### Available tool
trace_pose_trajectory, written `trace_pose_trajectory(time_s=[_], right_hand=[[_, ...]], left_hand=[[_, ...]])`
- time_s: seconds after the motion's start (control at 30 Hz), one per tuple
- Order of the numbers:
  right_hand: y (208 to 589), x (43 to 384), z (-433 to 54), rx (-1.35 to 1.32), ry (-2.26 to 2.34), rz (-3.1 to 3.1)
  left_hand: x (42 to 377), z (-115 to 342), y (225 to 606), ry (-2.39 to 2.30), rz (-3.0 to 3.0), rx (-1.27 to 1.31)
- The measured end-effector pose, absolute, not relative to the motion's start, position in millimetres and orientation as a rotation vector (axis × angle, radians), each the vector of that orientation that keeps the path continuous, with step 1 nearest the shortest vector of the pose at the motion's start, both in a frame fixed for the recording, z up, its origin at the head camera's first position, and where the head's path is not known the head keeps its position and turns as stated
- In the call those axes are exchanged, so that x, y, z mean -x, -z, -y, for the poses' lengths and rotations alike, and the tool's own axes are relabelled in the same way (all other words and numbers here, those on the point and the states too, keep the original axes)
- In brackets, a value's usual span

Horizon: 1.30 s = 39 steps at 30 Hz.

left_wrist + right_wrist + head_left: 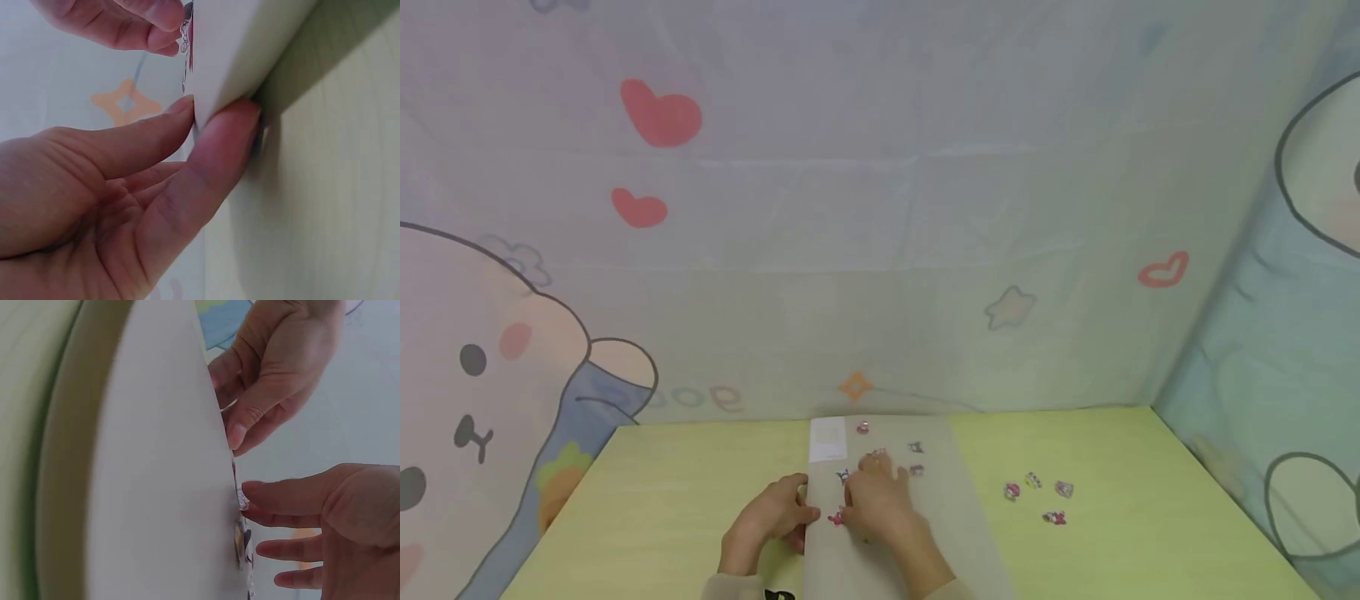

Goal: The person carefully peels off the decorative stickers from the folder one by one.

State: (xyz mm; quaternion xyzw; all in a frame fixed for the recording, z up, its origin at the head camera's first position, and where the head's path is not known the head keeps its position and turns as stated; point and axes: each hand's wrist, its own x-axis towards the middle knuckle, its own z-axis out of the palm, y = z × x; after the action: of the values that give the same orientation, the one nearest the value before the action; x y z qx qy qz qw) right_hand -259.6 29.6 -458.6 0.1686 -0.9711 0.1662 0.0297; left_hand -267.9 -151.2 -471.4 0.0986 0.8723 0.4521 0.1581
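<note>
A long white sheet (943, 517) dotted with small cartoon stickers lies lengthwise before me. My left hand (778, 510) holds its left edge; in the left wrist view the thumb (147, 137) lies along the near face and a finger (215, 147) is behind it. Over the middle of the sheet is my right hand (880, 500), fingers mostly straight. Its thumb is right beside a pink sticker (836, 517), and a dark-outlined sticker (842, 476) shows by its fingers. In the right wrist view its thumb (281, 495) and fingertips are close at the stickers (240, 544).
Several loose cartoon stickers (1055, 517) lie on the yellow table (1120, 542) to the right. A white label (828, 439) is at the sheet's far left corner, with more stickers (916, 447) nearby. A printed cloth (880, 208) hangs behind the table. A black shape (779, 595) shows at the near edge.
</note>
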Motion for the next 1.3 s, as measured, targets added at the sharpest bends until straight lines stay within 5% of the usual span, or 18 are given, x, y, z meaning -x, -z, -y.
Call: trace_pose_trajectory(time_s=[1.3], right_hand=[[437, 266, -59, -0.571, -0.731, 2.866]], left_hand=[[270, 154, 473, -1.335, -2.465, -0.303]])
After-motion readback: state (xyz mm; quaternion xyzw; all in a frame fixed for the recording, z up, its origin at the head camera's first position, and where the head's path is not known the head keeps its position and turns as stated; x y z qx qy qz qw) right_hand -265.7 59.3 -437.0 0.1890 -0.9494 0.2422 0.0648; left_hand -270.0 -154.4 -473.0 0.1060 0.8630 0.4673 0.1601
